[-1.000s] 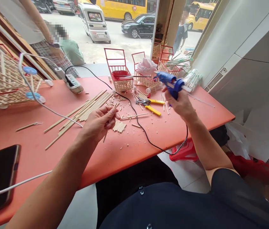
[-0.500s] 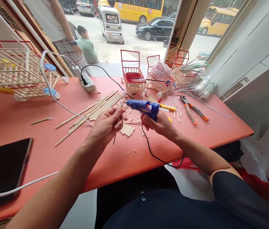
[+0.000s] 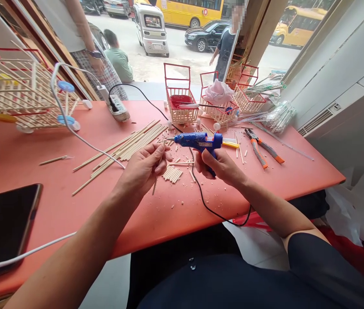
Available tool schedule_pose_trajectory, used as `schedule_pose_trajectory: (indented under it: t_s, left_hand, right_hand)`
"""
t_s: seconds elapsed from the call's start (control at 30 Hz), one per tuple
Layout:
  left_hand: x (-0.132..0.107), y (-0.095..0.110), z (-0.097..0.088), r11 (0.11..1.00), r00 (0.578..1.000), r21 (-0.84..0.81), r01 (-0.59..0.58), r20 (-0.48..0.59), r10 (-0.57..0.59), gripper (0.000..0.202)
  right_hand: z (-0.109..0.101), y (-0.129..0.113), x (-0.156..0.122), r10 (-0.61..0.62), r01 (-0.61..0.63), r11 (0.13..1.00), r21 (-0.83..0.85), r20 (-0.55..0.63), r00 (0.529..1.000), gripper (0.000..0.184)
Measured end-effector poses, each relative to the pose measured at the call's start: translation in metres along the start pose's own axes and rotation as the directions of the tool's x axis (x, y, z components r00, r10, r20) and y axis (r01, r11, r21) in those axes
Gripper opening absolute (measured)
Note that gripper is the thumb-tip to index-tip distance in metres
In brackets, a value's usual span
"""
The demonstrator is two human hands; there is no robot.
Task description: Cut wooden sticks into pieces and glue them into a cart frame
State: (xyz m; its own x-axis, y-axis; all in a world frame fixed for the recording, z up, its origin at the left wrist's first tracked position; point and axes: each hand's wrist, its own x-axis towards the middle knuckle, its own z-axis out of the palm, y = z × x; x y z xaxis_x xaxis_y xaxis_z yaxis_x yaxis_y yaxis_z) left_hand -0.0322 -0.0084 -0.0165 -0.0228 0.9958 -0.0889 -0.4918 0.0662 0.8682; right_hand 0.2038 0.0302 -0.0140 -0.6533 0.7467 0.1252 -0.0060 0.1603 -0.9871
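My left hand (image 3: 148, 163) is closed in a pinch around a thin wooden stick (image 3: 155, 185), whose lower end pokes out beneath the fingers. Gripped by the handle in my right hand (image 3: 217, 165) is a blue hot glue gun (image 3: 194, 140), its nozzle pointing left at the top of the stick. Whether nozzle and stick touch, I cannot tell. Below the hands lies a row of short cut sticks (image 3: 172, 174) among crumbs and offcuts. Long wooden sticks (image 3: 136, 143) are spread on the table behind my left hand.
Pliers with orange-grey handles (image 3: 259, 148) lie at the right. Small stick-built carts (image 3: 182, 109) stand along the back, a larger one (image 3: 17, 92) at the left. A phone (image 3: 6, 227), a power strip (image 3: 119, 109) and a white cable (image 3: 81, 139) are on the red table (image 3: 130, 214). People stand outside.
The glue gun has turned slightly in my right hand and its nozzle sits a little lower and further right. My left hand keeps its pinch. A person has appeared outside at the right.
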Motion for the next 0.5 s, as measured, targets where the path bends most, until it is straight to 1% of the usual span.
schedule_pose_trajectory:
  t_s: [0.13,0.23,0.33,0.43,0.5]
  left_hand:
    - [0.0006,-0.0011,-0.0021,1.0,1.0,0.017,-0.009,0.0,0.009,0.033]
    - [0.0007,-0.0011,-0.0022,0.999,1.0,0.034,-0.008,-0.011,0.009,0.033]
    - [0.0004,0.0006,-0.0014,0.998,0.999,0.06,-0.01,-0.047,0.013,0.027]
    - [0.0,0.0028,0.0003,0.997,0.996,0.066,-0.031,-0.08,0.036,0.024]
    - [-0.0001,0.0031,0.0018,0.997,0.995,0.066,-0.038,-0.089,0.044,0.024]
  right_hand:
    - [0.0007,-0.0011,0.0019,0.039,-0.041,0.997,0.061,0.034,0.999,0.075]
    - [-0.0003,0.0001,0.0033,0.043,-0.044,0.996,0.073,0.013,0.999,0.075]
    - [-0.0018,0.002,0.0045,0.031,-0.03,0.998,0.052,-0.018,0.999,0.076]
    - [-0.0029,0.0033,0.0047,0.025,-0.024,0.999,0.037,-0.023,0.999,0.076]
    - [-0.0032,0.0031,0.0039,0.042,-0.041,0.998,0.043,-0.025,0.999,0.075]
